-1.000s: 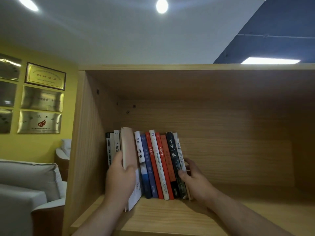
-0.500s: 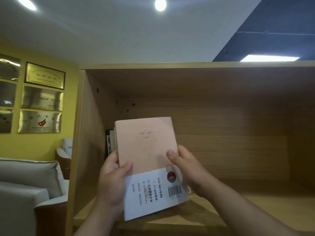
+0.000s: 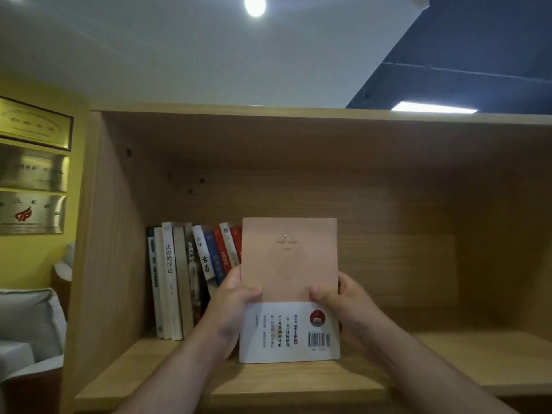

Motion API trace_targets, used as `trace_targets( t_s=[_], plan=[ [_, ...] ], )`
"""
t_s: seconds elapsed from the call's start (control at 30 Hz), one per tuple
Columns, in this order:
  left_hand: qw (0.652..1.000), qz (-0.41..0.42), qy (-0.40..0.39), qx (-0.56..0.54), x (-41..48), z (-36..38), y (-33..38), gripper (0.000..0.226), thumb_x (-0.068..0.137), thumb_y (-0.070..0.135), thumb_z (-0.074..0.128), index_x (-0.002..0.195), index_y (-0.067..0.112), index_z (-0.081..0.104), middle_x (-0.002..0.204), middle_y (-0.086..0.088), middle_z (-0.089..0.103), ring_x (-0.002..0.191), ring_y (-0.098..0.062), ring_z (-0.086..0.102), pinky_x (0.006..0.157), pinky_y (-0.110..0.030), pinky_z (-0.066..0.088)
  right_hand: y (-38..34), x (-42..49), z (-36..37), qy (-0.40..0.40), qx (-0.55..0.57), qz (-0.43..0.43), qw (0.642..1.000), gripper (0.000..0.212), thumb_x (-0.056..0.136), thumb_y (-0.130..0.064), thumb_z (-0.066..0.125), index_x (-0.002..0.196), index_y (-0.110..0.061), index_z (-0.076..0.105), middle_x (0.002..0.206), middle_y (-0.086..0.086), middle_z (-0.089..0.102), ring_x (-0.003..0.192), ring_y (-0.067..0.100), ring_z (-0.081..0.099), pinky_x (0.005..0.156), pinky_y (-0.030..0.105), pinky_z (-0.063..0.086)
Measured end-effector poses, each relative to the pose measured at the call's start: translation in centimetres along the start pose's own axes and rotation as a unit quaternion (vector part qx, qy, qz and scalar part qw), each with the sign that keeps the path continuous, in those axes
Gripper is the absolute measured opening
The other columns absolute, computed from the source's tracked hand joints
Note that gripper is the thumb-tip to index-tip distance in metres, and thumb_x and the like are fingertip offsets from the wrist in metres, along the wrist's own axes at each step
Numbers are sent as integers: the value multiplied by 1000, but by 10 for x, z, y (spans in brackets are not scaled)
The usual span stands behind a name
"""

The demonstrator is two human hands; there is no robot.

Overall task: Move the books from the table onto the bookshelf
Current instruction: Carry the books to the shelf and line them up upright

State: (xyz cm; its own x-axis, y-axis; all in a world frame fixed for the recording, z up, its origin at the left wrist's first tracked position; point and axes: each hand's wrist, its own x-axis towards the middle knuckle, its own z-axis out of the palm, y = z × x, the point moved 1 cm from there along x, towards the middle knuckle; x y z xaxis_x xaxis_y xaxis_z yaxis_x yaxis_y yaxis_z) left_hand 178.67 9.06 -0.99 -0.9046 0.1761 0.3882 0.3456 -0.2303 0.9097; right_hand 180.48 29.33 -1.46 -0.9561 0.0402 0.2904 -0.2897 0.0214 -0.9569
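Observation:
A pink book (image 3: 289,258) with a white band and barcode along its bottom stands upright, back cover facing me, in front of the wooden bookshelf (image 3: 403,380). My left hand (image 3: 231,306) grips its left edge and my right hand (image 3: 343,303) grips its right edge, thumbs on the cover. Behind it a row of books (image 3: 185,273) stands on the shelf board against the left wall; the pink book hides the right end of that row.
The shelf compartment is open to the right of the books, with bare board (image 3: 478,354) there. Left of the bookshelf is a yellow wall with metal plaques (image 3: 33,168) and a grey sofa (image 3: 27,321).
The pink book has been pulled out of the row, turned cover-on to me and moved right. My right hand left the row's end and now holds the book's right edge.

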Motion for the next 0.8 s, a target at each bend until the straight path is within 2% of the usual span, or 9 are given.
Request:
trace_targets(
  t_s=[0.13, 0.23, 0.3, 0.37, 0.4, 0.47, 0.57, 0.7, 0.8],
  plan=[
    [996, -8, -11, 83, 1, 0, 3, 31, 101, 8, 50, 123, 29, 54, 115, -3, 69, 101, -23, 69, 75, -36, 56, 1, -12, -11, -52, -6, 4, 999, 37, 90, -15, 74, 125, -12, 62, 106, 19, 79, 92, 33, 79, 70, 39, 64],
    [984, 52, 46, 165, 7, -18, 10, 21, 102, 14, 52, 120, 21, 59, 113, -4, 67, 103, -22, 68, 89, -44, 58, -12, -7, -33, 79, -44, -72, 993, 31, 90, -15, 74, 118, -7, 64, 94, 22, 80, 81, 36, 78, 70, 47, 65],
    [970, 101, 119, 188, 8, -36, 12, 14, 101, 18, 54, 110, 22, 63, 109, -4, 67, 99, -20, 68, 87, -46, 60, -22, 1, -47, 182, -17, -105, 978, 20, 92, -8, 72, 110, -5, 65, 88, 27, 76, 76, 39, 74, 74, 54, 61],
    [941, 121, 213, 233, 8, -52, 9, 8, 97, 22, 59, 105, 24, 61, 112, -1, 62, 99, -18, 64, 84, -47, 59, -28, 5, -48, 236, -70, -126, 961, 9, 95, -8, 69, 102, -8, 64, 86, 17, 74, 73, 29, 71, 62, 43, 58],
    [930, 110, 247, 248, 7, -59, 6, 15, 95, 23, 62, 109, 24, 58, 118, 1, 56, 104, -18, 59, 85, -45, 57, -30, 6, -43, 246, -115, -136, 953, 5, 96, -8, 67, 97, -12, 63, 88, 11, 73, 75, 23, 71, 57, 37, 55],
    [925, 65, 276, 251, 7, -67, -1, 40, 90, 22, 67, 127, 23, 50, 130, 1, 43, 120, -23, 49, 93, -47, 54, -26, 14, -26, 245, -202, -146, 937, 12, 98, -10, 63, 89, -18, 62, 90, 3, 71, 82, 20, 70, 56, 32, 55],
    [920, 21, 287, 266, 12, -78, -3, 65, 89, 23, 69, 146, 22, 39, 145, -3, 33, 134, -30, 38, 106, -53, 46, -13, 32, 2, 219, -293, -135, 921, 14, 98, -11, 58, 85, -15, 64, 79, 1, 67, 77, 26, 70, 60, 43, 60],
    [906, 25, 270, 325, 18, -86, 7, 68, 91, 26, 67, 151, 24, 35, 151, -5, 29, 138, -28, 35, 107, -47, 42, 3, 47, 24, 162, -293, -100, 937, 14, 102, -11, 54, 108, -19, 63, 78, -8, 61, 69, 11, 61, 47, 21, 46],
    [870, 67, 252, 419, 27, -85, 25, 79, 92, 22, 65, 156, 34, 22, 156, -5, 24, 143, -29, 31, 111, -50, 41, 14, 52, 34, 94, -303, -90, 944, 21, 106, -27, 50, 126, -26, 57, 92, -13, 65, 84, 1, 62, 61, 20, 46]
  ],
)
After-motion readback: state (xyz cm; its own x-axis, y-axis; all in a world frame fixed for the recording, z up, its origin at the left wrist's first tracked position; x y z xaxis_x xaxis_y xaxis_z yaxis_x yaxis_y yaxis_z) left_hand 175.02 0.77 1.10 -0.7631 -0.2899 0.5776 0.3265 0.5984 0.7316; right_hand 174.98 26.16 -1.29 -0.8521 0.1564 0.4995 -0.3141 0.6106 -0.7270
